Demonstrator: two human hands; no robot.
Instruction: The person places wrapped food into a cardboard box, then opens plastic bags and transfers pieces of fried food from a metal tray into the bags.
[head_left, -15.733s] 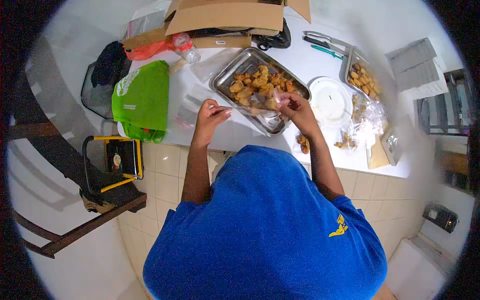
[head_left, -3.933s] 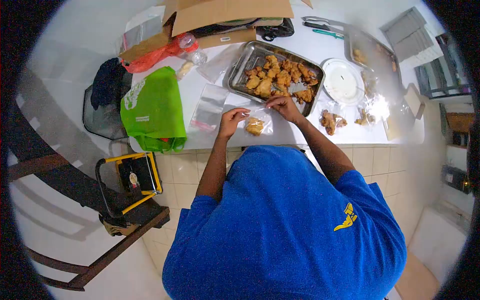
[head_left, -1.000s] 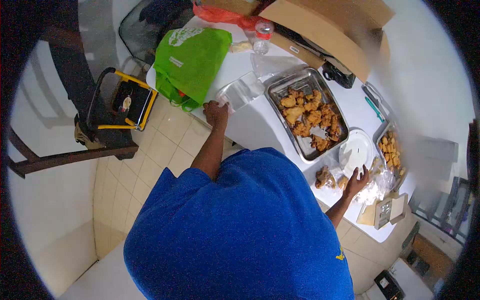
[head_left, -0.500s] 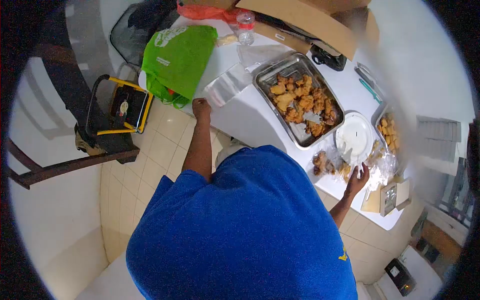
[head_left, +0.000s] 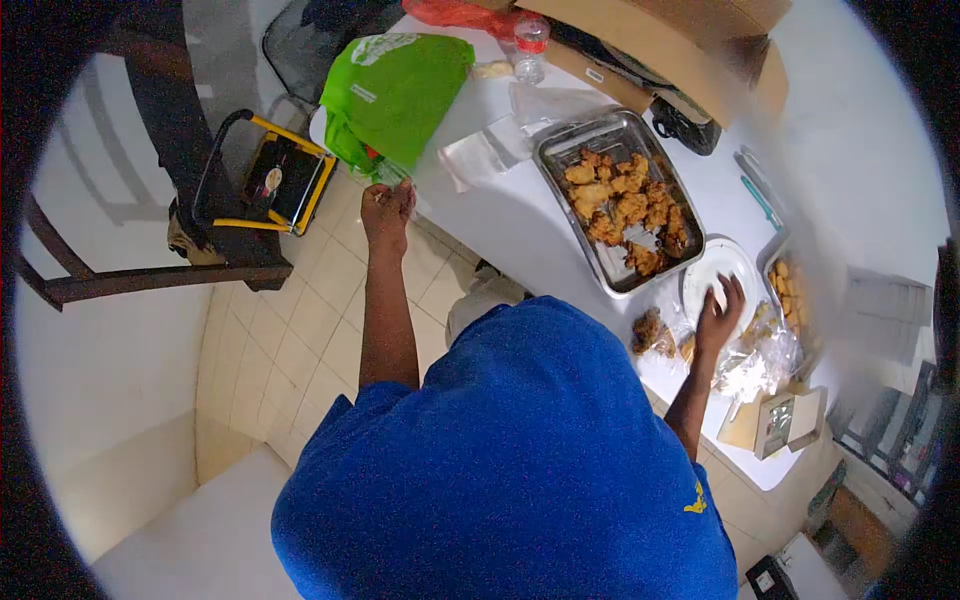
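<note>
My left hand (head_left: 388,215) is closed at the lower edge of a green bag (head_left: 400,100), off the table's near edge. Clear plastic shows by its fingertips, but what the fingers hold is hard to make out. Over a white plate (head_left: 702,268) is my right hand (head_left: 717,315), fingers spread and holding nothing visible. Left of that plate, a metal tray (head_left: 610,283) holds several pieces of fried chicken (head_left: 632,207). Knotted clear plastic bags with food (head_left: 652,332) lie just below the plate.
Flat clear plastic bags (head_left: 478,158) lie between the green bag and the tray. A water bottle (head_left: 530,50) and cardboard box (head_left: 650,45) stand behind. Right are green-handled tongs (head_left: 762,203), another food tray (head_left: 787,290) and a small open box (head_left: 775,425). A yellow-black step stool (head_left: 285,185) stands left.
My left hand has moved off the table edge to the green bag's lower edge. My right hand has gone from beside the food bags to over the plate. The view has shifted slightly.
</note>
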